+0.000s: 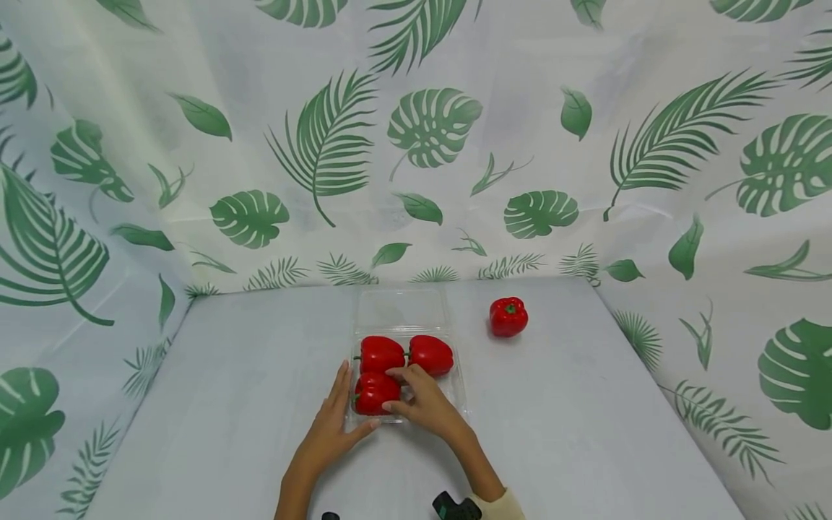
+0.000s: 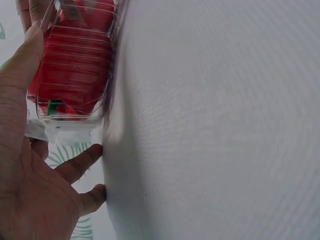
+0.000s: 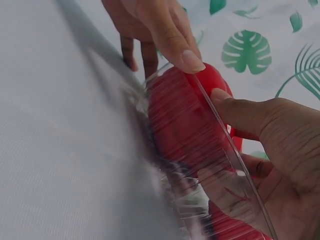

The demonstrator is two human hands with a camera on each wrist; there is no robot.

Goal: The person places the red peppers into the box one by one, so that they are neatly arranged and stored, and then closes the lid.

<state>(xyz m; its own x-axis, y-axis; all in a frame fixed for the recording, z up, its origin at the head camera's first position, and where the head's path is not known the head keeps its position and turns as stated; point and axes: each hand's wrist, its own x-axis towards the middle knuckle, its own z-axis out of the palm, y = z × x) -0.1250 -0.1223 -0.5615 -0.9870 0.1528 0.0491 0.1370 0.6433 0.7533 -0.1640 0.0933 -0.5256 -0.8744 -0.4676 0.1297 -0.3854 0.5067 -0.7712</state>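
Note:
A clear plastic clamshell container lies with its lid folded back. Three red bell peppers rest in its base: a back-left pepper, a back-right pepper and a front-left pepper. My right hand grips the front-left one from its right side, thumb and fingers against the skin, as the right wrist view also shows. With its fingers straight, my left hand rests along the container's left side. The left thumb reaches to the front rim. Through the ribbed wall, the front-left pepper shows in the left wrist view.
Behind and right of the container, another red bell pepper stands upright on the white table. A leaf-printed curtain borders the table at the back and both sides. Dark wrist gear shows near the right sleeve.

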